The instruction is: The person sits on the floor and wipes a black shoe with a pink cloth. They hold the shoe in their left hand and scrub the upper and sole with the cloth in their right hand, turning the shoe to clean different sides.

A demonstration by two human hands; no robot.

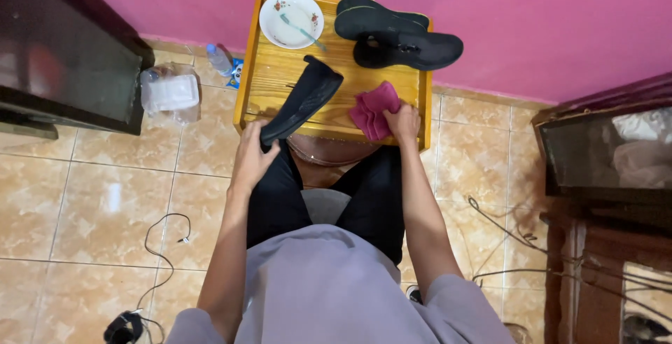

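Left hand (253,158) grasping black shoe (302,106) by heel, long axis toward upper right; right hand (404,121) clenched on magenta cloth (372,109), just right, on worktop (280,81).

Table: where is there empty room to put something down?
On the table, bare wood lies between the bowl and the shoe in the left hand, and in the middle between that shoe and the cloth. The far right is crowded with insoles; the right hand covers the near right.
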